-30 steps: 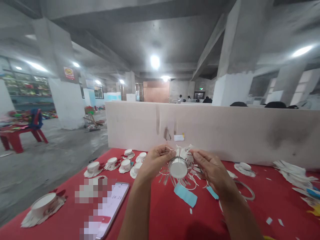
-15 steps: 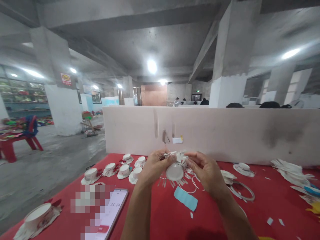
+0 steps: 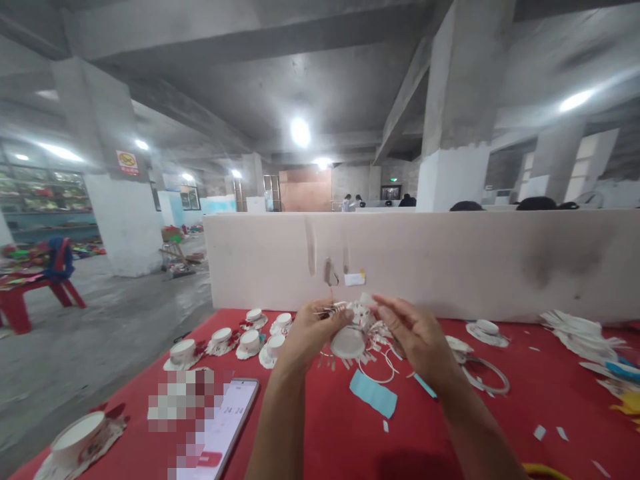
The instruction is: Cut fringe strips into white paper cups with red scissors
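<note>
In my left hand is a small white hat-shaped piece with a round flat end turned towards me and a frilled, strip-cut edge. The thumb and fingers are closed on its left side, and several thin pale strips stick out by the fingertips. My right hand is at the piece's upper right. A small whitish slip is at its index fingertip, apparently pinched; the exact contact is too small to make out. Below both hands lie a light blue strip and a loop of white cord.
Several finished-looking white hat-shaped pieces stand on the red tabletop at left, near a phone. Coiled band and a white stack lie at right. A pale partition closes off the far side.
My right hand's fingers have moved up and straightened a little from the frilled edge, and the whitish slip now shows at their tips. My left hand keeps its hold.
</note>
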`<state>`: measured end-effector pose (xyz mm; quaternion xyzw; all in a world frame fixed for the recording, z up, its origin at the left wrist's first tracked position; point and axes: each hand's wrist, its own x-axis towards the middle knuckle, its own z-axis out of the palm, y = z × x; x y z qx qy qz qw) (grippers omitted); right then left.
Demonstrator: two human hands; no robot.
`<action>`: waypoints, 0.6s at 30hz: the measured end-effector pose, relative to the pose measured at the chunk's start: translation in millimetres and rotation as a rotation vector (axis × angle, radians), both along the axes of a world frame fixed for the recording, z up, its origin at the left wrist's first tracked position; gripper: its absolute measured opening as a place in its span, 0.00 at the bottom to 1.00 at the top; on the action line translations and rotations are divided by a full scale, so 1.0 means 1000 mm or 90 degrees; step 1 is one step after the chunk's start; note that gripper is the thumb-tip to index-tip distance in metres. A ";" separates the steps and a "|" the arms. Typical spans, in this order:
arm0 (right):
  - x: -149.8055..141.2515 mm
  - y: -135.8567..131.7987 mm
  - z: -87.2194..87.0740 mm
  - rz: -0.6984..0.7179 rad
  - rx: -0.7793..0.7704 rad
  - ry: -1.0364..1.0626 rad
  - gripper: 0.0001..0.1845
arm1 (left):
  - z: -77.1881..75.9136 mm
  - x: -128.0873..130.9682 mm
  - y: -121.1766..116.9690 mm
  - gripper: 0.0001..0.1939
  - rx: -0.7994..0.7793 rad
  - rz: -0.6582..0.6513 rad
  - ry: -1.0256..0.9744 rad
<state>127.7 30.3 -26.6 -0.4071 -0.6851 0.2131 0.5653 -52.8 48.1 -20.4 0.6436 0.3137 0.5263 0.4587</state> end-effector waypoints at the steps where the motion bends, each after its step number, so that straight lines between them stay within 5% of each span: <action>1: 0.004 0.000 0.000 -0.007 -0.006 0.041 0.18 | 0.000 0.000 0.001 0.13 -0.005 0.007 -0.027; 7: 0.025 0.001 0.002 -0.022 -0.012 0.182 0.16 | 0.002 0.005 0.007 0.13 -0.061 -0.014 -0.160; 18: 0.018 -0.008 0.007 0.056 -0.034 0.196 0.17 | 0.001 0.028 0.002 0.13 -0.142 -0.078 -0.263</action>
